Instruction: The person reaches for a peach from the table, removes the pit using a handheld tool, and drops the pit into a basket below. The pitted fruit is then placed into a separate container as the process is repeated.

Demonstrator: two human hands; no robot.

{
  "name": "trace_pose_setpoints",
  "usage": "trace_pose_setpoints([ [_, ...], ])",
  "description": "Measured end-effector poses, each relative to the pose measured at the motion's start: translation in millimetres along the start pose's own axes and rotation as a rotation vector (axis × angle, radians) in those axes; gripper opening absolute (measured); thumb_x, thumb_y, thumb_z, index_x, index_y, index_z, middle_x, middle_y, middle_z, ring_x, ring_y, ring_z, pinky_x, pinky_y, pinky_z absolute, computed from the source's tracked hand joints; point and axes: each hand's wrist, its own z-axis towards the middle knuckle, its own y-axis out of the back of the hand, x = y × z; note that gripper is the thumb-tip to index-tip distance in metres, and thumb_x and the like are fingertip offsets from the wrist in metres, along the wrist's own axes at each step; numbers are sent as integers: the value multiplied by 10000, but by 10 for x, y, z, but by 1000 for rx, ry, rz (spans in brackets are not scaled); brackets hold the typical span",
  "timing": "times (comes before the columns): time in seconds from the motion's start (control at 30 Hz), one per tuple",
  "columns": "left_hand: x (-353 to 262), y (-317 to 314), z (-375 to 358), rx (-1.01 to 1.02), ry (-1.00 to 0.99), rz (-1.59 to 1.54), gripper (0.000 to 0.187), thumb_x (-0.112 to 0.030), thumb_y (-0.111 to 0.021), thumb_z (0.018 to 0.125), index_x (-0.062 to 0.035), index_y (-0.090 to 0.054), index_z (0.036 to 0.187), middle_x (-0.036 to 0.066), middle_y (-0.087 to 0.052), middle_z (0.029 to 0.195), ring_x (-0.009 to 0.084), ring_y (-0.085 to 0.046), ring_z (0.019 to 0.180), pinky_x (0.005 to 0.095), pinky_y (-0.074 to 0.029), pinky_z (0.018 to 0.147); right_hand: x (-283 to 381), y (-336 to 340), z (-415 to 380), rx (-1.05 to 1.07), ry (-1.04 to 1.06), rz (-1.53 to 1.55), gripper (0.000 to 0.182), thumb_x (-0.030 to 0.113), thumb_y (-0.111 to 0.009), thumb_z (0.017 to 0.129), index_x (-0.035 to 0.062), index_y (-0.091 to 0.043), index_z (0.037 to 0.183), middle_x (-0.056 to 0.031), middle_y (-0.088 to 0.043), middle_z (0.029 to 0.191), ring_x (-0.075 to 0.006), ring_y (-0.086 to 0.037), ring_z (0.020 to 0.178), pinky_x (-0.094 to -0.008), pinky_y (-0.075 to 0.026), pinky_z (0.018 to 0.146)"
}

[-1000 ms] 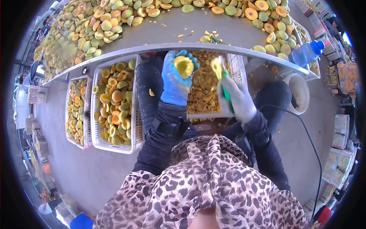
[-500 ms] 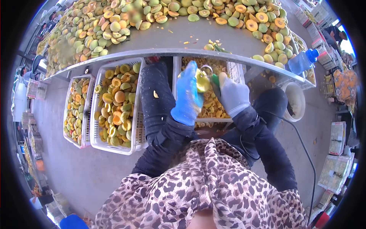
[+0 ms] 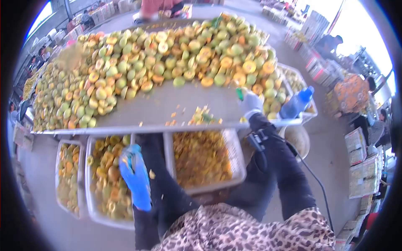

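Observation:
My left hand (image 3: 136, 178), in a blue glove, is over the right side of a white crate (image 3: 88, 184) filled with halved yellow-orange fruit (image 3: 111, 171). Its fingers are smeared by motion, and whether they hold anything cannot be made out. Above the table's near right part, my right hand (image 3: 252, 103) wears a pale glove and is closed around a green-handled tool (image 3: 240, 94); the tool's working end is blurred. Beside that hand lies the edge of a large heap of green and orange fruit halves (image 3: 184, 54).
Between my knees stands a white crate (image 3: 239, 157) of fruit scraps. Cut bits (image 3: 201, 116) lie on the metal table (image 3: 155, 106). A blue bottle (image 3: 296, 103) stands at the table's right corner, above a white bucket (image 3: 302, 142). A narrower fruit crate (image 3: 59, 180) is far left.
My hands have separated: the left moved left to the fruit crate, the right moved forward over the table with the tool. The fruit half between them is gone from there. The view has tilted up.

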Motion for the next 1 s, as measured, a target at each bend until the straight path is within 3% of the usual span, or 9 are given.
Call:
trace_pose_setpoints([
  [0.1,-314,-431,-32,195,442,-241,167,-61,-553,893,-24,-631,1036,-11,-612,866,9,-449,661,156,-350,563,-177,-316,816,-17,-90,-116,311,318,-585,806,127,-585,1052,-169,-639,955,-356,-641,824,-461,-503,710],
  [0.23,-123,-701,60,262,541,-364,206,-71,-582,880,35,-624,1051,48,-648,926,94,-580,870,239,-450,793,-244,-599,1372,75,-160,-60,341,330,-589,799,112,-581,1062,-184,-630,964,-360,-631,881,-450,-504,742],
  [0.4,-142,-837,139,220,618,-331,186,-82,-592,874,21,-644,1021,34,-650,900,42,-522,720,194,-415,657,-205,-920,1305,120,-123,-69,367,334,-591,795,86,-562,1064,-185,-640,954,-356,-633,897,-452,-503,755],
  [0.57,-255,-943,-8,337,677,-393,190,-104,-601,874,12,-654,1015,4,-643,842,5,-439,615,160,-346,563,23,-644,1102,441,-91,-9,389,336,-625,762,106,-580,1072,-183,-650,991,-359,-627,922,-453,-493,786],
  [0.63,-218,-933,-69,397,661,-431,224,-113,-581,890,7,-631,1072,23,-639,874,46,-512,658,189,-421,609,95,-674,973,530,9,42,466,363,-653,739,97,-574,1114,-181,-658,982,-354,-636,887,-428,-496,757],
  [0.7,-219,-954,-110,381,672,-639,303,-185,-540,928,-10,-566,1174,70,-604,1066,155,-585,952,332,-502,812,249,-614,755,610,87,202,551,388,-679,738,88,-527,1174,-187,-650,968,-363,-632,837,-431,-492,728],
  [0.77,-333,-1030,-38,366,767,-692,377,-253,-504,950,-39,-494,1261,61,-551,1166,183,-551,1034,369,-491,856,692,-108,276,597,84,720,543,400,-686,758,69,-521,1156,-187,-640,944,-359,-628,795,-434,-489,711],
  [0.83,-218,-1083,-42,488,776,-1190,400,-277,-477,962,-51,-459,1291,59,-531,1219,197,-541,1070,361,-472,898,1040,283,-221,623,164,882,493,420,-646,809,60,-523,1122,-191,-633,937,-354,-631,810,-437,-488,706],
  [1.0,-401,-1164,-121,526,749,-1268,396,-298,-442,976,-56,-458,1289,74,-572,1185,192,-579,1011,311,-490,847,1077,337,-981,53,381,294,471,458,-576,855,71,-536,1120,-213,-611,917,-385,-613,846,-473,-487,697],
])
